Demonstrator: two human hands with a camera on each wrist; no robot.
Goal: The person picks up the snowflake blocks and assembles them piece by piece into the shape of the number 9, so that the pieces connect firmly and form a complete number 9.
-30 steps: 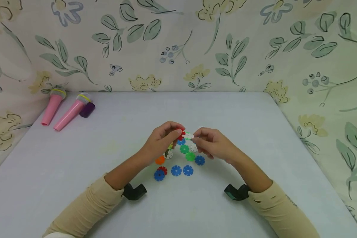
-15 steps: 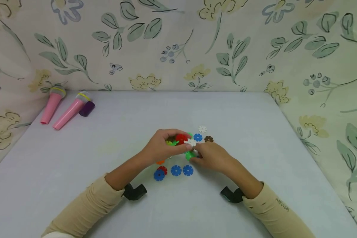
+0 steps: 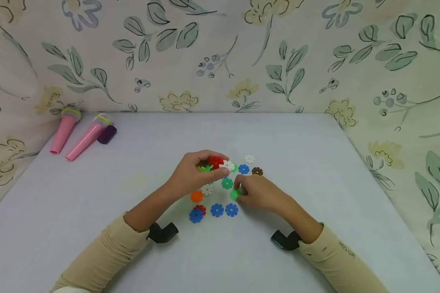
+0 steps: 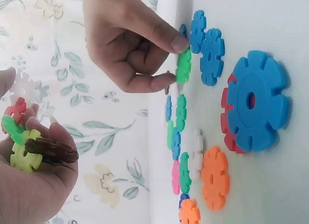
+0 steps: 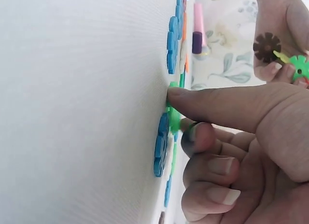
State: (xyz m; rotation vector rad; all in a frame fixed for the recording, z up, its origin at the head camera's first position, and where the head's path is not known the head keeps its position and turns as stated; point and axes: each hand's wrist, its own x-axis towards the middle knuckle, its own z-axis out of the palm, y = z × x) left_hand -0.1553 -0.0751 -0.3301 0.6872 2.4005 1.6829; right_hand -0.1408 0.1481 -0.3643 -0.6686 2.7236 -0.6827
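Observation:
My left hand holds a chain of interlocked, notched plastic flower discs above the table. In the left wrist view the chain shows a brown disc, a yellow disc, a light green disc and a red disc, with a white disc at its end. Lower and to the right, my right hand pinches a loose light green disc between thumb and index finger, close over the tabletop. A blue disc lies beside that thumb, hidden from the head view by the right hand.
Loose discs lie around the hands: blue ones in front, an orange disc at left, a darker green disc between the hands, a brown disc behind. Pink toy microphones and a dark purple piece lie far left.
The right hand has come away from the chain, down to the light green disc, and now pinches it. The left hand first came nearer and right, then drew back left with the chain.

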